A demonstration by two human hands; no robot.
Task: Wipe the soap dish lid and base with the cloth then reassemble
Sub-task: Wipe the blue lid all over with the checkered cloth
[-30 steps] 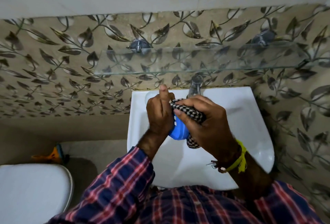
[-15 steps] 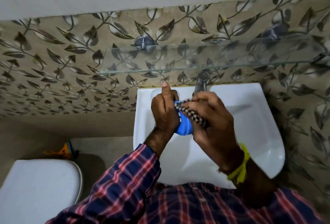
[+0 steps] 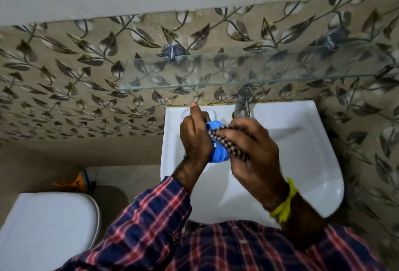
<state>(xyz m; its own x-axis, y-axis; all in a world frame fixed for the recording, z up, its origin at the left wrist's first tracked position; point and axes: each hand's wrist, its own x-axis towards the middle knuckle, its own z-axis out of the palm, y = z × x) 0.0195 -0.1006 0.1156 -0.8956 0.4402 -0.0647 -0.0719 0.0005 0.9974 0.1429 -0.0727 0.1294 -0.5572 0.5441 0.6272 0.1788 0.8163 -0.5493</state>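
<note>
My left hand (image 3: 195, 139) grips a blue plastic soap dish part (image 3: 219, 154) over the white sink (image 3: 302, 162), index finger pointing up. Whether it is the lid or the base I cannot tell. My right hand (image 3: 250, 152) presses a black-and-white checked cloth (image 3: 224, 141) against the blue part's right side. Most of the blue part is hidden between my hands. No second soap dish part is in view.
A metal tap (image 3: 243, 102) stands at the sink's back edge, just beyond my hands. A glass shelf (image 3: 237, 76) juts from the leaf-patterned wall above it. A white toilet lid (image 3: 47, 227) lies at lower left, with an orange object (image 3: 75, 182) on the floor behind it.
The cloth has slid along the blue part, leaving more blue showing at its top edge. Both hands stay together over the sink; the camera has shifted slightly.
</note>
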